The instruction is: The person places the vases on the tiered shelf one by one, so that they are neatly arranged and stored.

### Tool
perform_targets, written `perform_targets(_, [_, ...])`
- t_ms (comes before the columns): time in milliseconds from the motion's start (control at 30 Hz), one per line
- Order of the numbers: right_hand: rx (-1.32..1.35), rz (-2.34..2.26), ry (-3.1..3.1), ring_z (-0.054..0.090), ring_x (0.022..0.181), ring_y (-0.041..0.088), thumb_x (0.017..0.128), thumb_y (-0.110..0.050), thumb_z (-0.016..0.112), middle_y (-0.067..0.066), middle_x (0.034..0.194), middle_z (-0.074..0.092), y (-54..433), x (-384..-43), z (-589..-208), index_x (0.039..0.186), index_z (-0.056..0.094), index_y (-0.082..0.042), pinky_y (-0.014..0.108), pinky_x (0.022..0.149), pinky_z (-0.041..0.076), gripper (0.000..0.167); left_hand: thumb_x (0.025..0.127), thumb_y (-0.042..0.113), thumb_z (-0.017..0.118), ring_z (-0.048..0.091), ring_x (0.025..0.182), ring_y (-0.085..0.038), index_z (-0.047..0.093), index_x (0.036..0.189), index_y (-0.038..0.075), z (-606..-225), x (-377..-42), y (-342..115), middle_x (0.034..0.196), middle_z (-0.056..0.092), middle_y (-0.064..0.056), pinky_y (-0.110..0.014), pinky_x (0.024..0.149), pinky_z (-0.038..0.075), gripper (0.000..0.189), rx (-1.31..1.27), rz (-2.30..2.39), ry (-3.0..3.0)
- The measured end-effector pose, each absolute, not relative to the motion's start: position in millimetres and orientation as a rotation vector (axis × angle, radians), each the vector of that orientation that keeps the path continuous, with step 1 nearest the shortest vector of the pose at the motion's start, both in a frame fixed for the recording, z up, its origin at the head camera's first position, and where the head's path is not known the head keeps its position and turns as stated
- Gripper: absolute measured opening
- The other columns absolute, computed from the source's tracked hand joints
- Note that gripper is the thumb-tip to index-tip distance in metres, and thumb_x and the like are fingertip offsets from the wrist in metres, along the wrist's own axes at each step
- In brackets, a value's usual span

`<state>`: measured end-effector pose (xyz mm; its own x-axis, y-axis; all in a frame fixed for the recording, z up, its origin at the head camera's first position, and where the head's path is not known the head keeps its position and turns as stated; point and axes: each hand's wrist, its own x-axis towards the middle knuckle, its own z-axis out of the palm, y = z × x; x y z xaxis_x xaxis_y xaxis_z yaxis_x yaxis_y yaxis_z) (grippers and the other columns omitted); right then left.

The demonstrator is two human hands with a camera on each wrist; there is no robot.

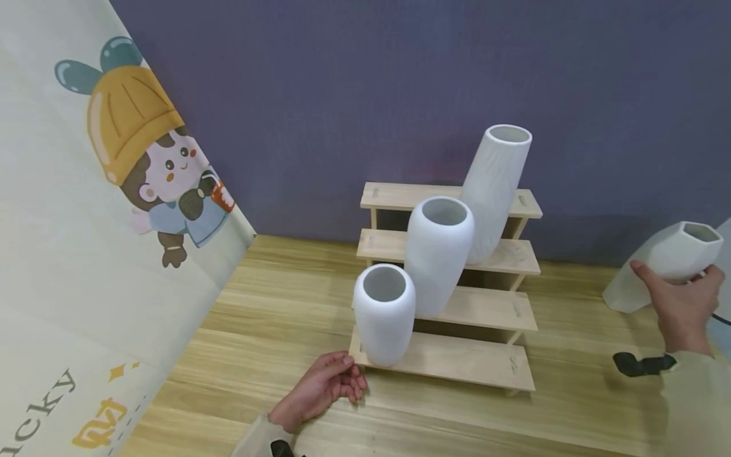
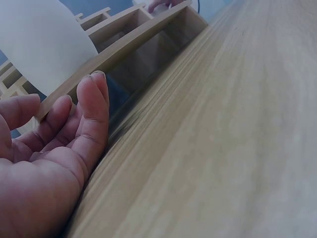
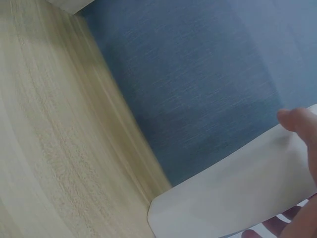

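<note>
On the right of the head view, my right hand point(image 1: 685, 308) grips a white faceted vase point(image 1: 657, 276) near its top, thumb on one side and fingers round the other. The vase's base is close to the tabletop by the back wall. My left hand point(image 1: 322, 390) pinches the front left corner of a stepped wooden display stand point(image 1: 457, 362), thumb over the board and curled fingers below it. Just above that corner, a short white vase point(image 1: 384, 324) is on the lowest step. Behind it are a medium white vase point(image 1: 436, 260) and a tall textured one point(image 1: 495, 190) on higher steps.
The stand rests on a wood-grain table point(image 1: 274, 304) against a dark blue wall point(image 1: 342, 95). A pale panel with a cartoon figure point(image 1: 165, 158) borders the left. A black cable point(image 1: 722, 319) shows at the right edge, behind the right hand.
</note>
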<state>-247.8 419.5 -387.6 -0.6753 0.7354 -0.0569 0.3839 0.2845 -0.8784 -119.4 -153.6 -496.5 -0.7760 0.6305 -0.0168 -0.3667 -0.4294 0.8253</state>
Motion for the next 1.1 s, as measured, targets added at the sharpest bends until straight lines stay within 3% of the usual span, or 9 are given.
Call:
perform_targets(267, [-0.997, 1.370, -2.146, 0.034, 0.140, 0.002, 0.084, -0.038, 0.073, -0.020, 0.153, 0.027, 425, -256, -395, 0.153, 0.015, -0.040, 0.034, 0.122, 0.033, 0.091, 0.110, 0.016, 0.034, 0.072, 0.083, -0.008, 0.060, 0.100, 0.010, -495, -120, -154, 0.095, 0.074, 0.000, -0.019, 0.072, 0.060, 0.029, 0.385, 2.206, 1.178])
perform_targets(467, [-1.040, 1.315, -2.156, 0.035, 0.141, 0.003, 0.082, -0.045, 0.073, -0.018, 0.155, 0.027, 428, -263, -401, 0.153, 0.014, -0.042, 0.037, 0.122, 0.034, 0.092, 0.110, 0.016, 0.034, 0.072, 0.082, -0.008, 0.061, 0.099, 0.010, -495, -119, -155, 0.095, 0.074, 0.001, -0.019, 0.072, 0.060, 0.029, 0.381, 2.205, 1.181])
perform_targets(700, [-1.071, 1.325, -2.120, 0.037, 0.129, -0.005, 0.078, -0.047, 0.077, -0.020, 0.152, 0.030, 431, -267, -404, 0.151, 0.015, -0.044, 0.031, 0.118, 0.035, 0.096, 0.110, 0.017, 0.035, 0.072, 0.082, -0.008, 0.061, 0.099, 0.010, -494, -118, -155, 0.094, 0.073, 0.001, -0.020, 0.072, 0.060, 0.029, 0.352, 2.195, 1.181])
perform_targets(867, [-1.018, 1.373, -2.049, 0.038, 0.128, -0.006, 0.076, -0.042, 0.081, -0.022, 0.147, 0.033, 433, -270, -409, 0.150, 0.018, -0.044, 0.027, 0.118, 0.035, 0.097, 0.110, 0.016, 0.033, 0.072, 0.082, -0.008, 0.061, 0.099, 0.010, -494, -118, -154, 0.093, 0.073, 0.001, -0.020, 0.072, 0.060, 0.030, 0.359, 2.204, 1.183])
perform_targets(1100, [-0.924, 1.357, -2.010, 0.038, 0.136, -0.002, 0.078, -0.038, 0.080, -0.017, 0.154, 0.034, 434, -273, -417, 0.151, 0.019, -0.042, 0.029, 0.122, 0.032, 0.095, 0.110, 0.015, 0.034, 0.072, 0.081, -0.008, 0.060, 0.099, 0.010, -494, -117, -154, 0.093, 0.073, 0.001, -0.020, 0.071, 0.060, 0.029, 0.374, 2.215, 1.181])
